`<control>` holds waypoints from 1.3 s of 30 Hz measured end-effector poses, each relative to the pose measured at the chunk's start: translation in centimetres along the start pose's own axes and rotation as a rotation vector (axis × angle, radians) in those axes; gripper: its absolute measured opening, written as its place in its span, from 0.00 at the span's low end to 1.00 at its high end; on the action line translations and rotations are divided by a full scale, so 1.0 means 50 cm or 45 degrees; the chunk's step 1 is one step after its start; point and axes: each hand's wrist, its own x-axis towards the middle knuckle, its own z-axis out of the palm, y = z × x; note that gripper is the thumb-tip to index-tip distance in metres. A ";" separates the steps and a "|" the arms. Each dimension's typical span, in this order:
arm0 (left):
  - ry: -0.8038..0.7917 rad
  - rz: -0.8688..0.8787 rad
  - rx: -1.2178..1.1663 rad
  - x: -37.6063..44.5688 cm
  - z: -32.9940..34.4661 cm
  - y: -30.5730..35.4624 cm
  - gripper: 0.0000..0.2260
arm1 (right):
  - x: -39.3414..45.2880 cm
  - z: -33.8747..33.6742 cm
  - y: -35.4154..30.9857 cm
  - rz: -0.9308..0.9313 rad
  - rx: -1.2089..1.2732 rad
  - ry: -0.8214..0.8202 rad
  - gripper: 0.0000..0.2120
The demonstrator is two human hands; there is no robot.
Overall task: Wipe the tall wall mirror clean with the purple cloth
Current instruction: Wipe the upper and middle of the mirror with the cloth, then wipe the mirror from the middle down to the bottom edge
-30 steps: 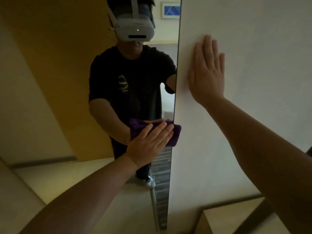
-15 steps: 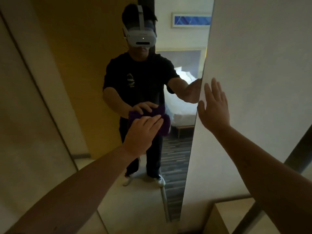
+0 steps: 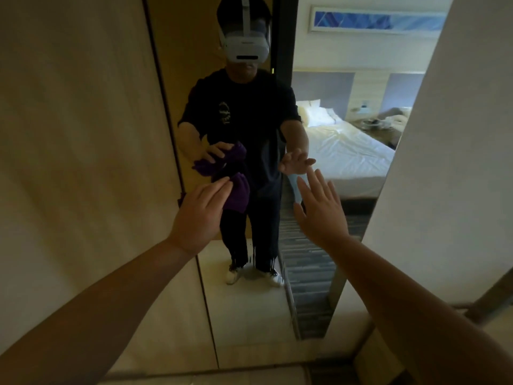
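The tall wall mirror (image 3: 327, 87) fills the middle of the head view, between a wooden panel on the left and a white wall on the right. It reflects a person in dark clothes and a bed behind. My left hand (image 3: 198, 215) holds the bunched purple cloth (image 3: 237, 191) close to the glass near the mirror's left side; whether the cloth touches the glass I cannot tell. My right hand (image 3: 322, 209) is raised in front of the mirror with fingers spread and nothing in it.
A light wooden panel (image 3: 80, 140) borders the mirror on the left. A white wall (image 3: 455, 162) juts out on the right. A low ledge (image 3: 358, 354) runs below the mirror's bottom edge.
My right hand has come off the white wall and moved left in front of the glass. My left hand has carried the cloth leftwards across the mirror. The view has shifted, showing more mirror.
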 end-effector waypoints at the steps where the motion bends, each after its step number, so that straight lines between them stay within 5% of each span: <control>1: 0.023 -0.011 -0.008 0.000 -0.004 -0.008 0.17 | 0.005 0.002 -0.008 -0.016 -0.008 -0.009 0.29; 9: 0.113 -0.080 0.064 0.006 0.014 -0.045 0.17 | 0.051 0.040 -0.023 -0.178 -0.011 0.023 0.32; 15: 0.240 -0.078 0.105 -0.022 0.082 -0.073 0.18 | 0.039 0.121 -0.012 -0.262 -0.067 0.268 0.31; 29: 0.692 0.179 0.224 -0.248 0.285 -0.079 0.21 | -0.073 0.419 0.024 -0.160 -0.219 0.780 0.30; 39: 0.778 0.284 0.334 -0.227 0.276 -0.072 0.23 | 0.008 0.443 0.030 -0.061 -0.316 0.803 0.30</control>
